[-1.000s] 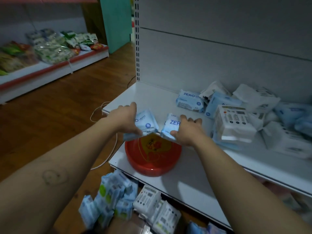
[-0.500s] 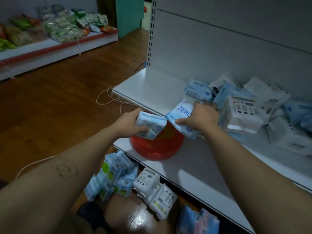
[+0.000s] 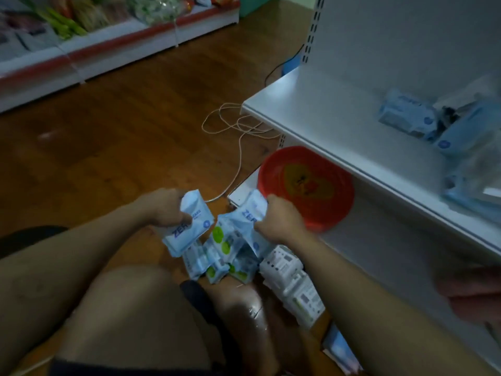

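- Glossy brown wooden plank floor (image 3: 108, 131); a thin pale cord (image 3: 240, 147) lies looped on it beside the shelving.
- White metal shelf unit (image 3: 325, 123) with a perforated upright; blurred pale blue packets (image 3: 406, 115) lie on its upper board.
- Smooth round red plastic basin (image 3: 306, 185) with a yellow print in its base, resting on the lower board, partly under the upper board's edge.
- Left hand (image 3: 162, 210): fingers curled round a crinkled, rectangular pale blue soft-plastic pack (image 3: 187, 226).
- Right hand (image 3: 282, 221): grips a second pale blue soft-plastic pack (image 3: 250, 213), just beside the basin's near rim.
- Both packs are held over a heap of blue-and-green pouches (image 3: 225, 256) on the floor.
- Far side: long white display stand with red trim (image 3: 108, 42).
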`<state>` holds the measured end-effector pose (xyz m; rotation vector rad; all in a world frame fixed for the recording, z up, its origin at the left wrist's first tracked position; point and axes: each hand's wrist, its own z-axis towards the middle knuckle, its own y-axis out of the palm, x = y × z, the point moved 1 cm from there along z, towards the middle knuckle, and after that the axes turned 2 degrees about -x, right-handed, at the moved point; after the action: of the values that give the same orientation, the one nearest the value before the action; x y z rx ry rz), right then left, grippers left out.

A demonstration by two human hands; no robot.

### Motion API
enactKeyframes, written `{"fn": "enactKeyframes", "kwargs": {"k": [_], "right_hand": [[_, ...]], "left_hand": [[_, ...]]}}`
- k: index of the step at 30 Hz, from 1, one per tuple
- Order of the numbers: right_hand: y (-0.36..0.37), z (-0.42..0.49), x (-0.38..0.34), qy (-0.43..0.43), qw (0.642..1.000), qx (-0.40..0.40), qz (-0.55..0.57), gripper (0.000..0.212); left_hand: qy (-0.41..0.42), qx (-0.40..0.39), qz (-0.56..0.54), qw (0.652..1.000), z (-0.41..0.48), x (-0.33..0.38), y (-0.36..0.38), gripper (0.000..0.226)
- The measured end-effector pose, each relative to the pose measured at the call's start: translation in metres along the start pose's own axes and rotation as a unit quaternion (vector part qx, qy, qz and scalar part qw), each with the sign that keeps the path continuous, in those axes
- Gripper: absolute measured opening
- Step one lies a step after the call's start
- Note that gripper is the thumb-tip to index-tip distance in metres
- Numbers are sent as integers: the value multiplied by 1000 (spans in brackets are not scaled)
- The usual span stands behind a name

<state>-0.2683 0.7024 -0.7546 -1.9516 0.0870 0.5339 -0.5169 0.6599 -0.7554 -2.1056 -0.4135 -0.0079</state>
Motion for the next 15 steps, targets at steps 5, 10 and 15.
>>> {"fn": "enactKeyframes", "kwargs": {"k": [5, 10, 15], "right_hand": [[91, 2, 24, -10, 992, -83, -95, 43], [162, 12, 39, -55, 977, -141, -151, 41], [211, 27, 47, -92, 961, -181, -186, 32]], "left_hand": [[-97, -17, -91, 991, 25, -62, 72, 52], [-153, 1, -146, 977, 53, -92, 137, 56], [-209, 20, -166, 964, 74, -109, 177, 52]]}}
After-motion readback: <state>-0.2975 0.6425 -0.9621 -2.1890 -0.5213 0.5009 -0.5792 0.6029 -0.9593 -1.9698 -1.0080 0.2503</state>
